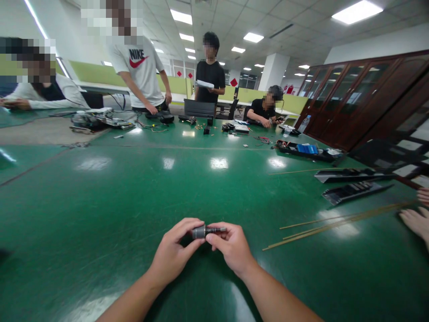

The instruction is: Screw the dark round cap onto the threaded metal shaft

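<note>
Gripping metal cylinder (199,232) in left hand (171,248), pinching its thin shaft (220,229) in right hand (233,248), over bench (134,192), well short of far edge; best held in line, without sideways force.

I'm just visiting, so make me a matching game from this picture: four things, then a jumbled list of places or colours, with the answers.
Things:
1. Metal part
2. Rods
3. Bottle
4. Cabinet

Places or colours:
A. Yellowish, lying on the right side of the table
B. Dark reddish-brown
C. Between the left hand and the right hand
D. Clear, see-through

Pairs: 1-C, 2-A, 3-D, 4-B
</note>
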`<state>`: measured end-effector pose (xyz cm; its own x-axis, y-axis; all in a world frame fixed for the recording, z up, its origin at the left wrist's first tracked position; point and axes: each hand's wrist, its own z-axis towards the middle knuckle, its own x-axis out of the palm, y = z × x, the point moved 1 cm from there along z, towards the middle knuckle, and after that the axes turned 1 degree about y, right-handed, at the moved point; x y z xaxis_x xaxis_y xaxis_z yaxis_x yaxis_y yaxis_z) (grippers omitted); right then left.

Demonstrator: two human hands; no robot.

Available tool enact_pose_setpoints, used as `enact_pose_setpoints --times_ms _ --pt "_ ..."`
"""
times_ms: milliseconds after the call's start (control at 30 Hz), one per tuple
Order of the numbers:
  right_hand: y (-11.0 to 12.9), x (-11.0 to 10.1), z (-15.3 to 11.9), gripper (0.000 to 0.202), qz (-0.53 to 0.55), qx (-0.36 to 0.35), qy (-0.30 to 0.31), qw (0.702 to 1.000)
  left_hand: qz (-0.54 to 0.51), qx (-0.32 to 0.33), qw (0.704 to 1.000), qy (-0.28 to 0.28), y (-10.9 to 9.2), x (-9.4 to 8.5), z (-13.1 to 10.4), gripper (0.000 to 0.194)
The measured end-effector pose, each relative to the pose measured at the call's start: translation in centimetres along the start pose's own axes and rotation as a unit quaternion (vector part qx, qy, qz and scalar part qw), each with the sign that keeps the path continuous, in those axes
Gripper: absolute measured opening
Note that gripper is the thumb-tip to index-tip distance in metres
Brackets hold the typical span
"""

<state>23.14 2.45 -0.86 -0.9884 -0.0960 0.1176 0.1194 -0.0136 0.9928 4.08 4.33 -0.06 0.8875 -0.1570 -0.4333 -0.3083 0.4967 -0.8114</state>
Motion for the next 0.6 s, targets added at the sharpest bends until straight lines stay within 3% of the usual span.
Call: enact_pose_setpoints --times_ms 600 --pt "0.39 0.06 -0.32 0.024 -0.032 -0.012 -0.016 0.999 0.004 0.014 1.000 -0.001 -0.10 -0.04 -0.22 0.029"
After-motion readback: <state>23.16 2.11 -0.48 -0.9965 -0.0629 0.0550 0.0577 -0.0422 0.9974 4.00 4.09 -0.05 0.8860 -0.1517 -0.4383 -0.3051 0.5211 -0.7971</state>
